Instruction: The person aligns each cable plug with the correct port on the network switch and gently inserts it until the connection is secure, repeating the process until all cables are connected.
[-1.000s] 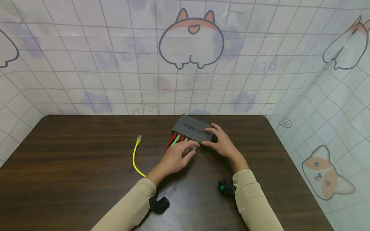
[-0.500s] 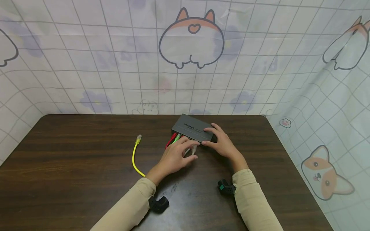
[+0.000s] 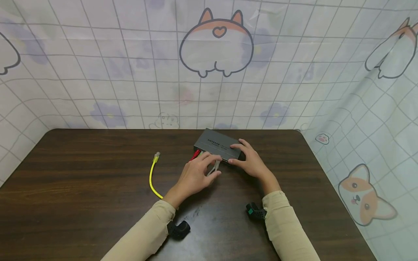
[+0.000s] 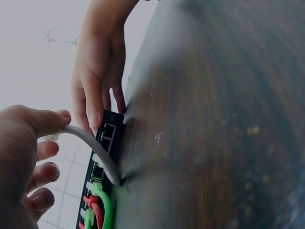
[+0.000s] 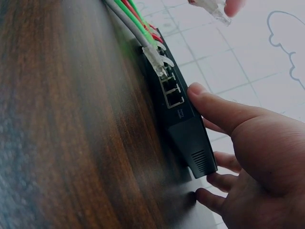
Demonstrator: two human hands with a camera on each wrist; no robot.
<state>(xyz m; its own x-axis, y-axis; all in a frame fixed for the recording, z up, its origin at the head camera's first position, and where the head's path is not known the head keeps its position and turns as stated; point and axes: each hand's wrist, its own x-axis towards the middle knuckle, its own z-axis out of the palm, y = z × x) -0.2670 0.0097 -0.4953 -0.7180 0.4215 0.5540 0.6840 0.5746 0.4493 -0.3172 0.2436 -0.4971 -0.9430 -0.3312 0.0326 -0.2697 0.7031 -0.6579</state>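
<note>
A dark grey network switch (image 3: 215, 142) marked NETGEAR lies at the far side of the table. My right hand (image 3: 253, 162) grips its right end, with the thumb on the front edge. Just in front of the ports, my left hand (image 3: 196, 174) holds a grey network cable (image 4: 90, 139) near its clear plug (image 5: 214, 8). In the right wrist view, another clear plug (image 5: 155, 61) on a grey cable sits at a port. Red cables (image 3: 195, 155) and green cables (image 4: 106, 207) fill ports to the left. Two open ports (image 5: 172, 91) show beside them. My left hand hides part of the cables in the head view.
A yellow network cable (image 3: 151, 177) lies on the dark wooden table (image 3: 81, 188), left of the switch, its near end hidden behind the left arm. A printed curtain (image 3: 137, 72) hangs behind the table and along its right side.
My left hand has drawn slightly to the left, covering more of the green cable. The grey cable and its plug have shifted with it. Right hand and switch stay put.
</note>
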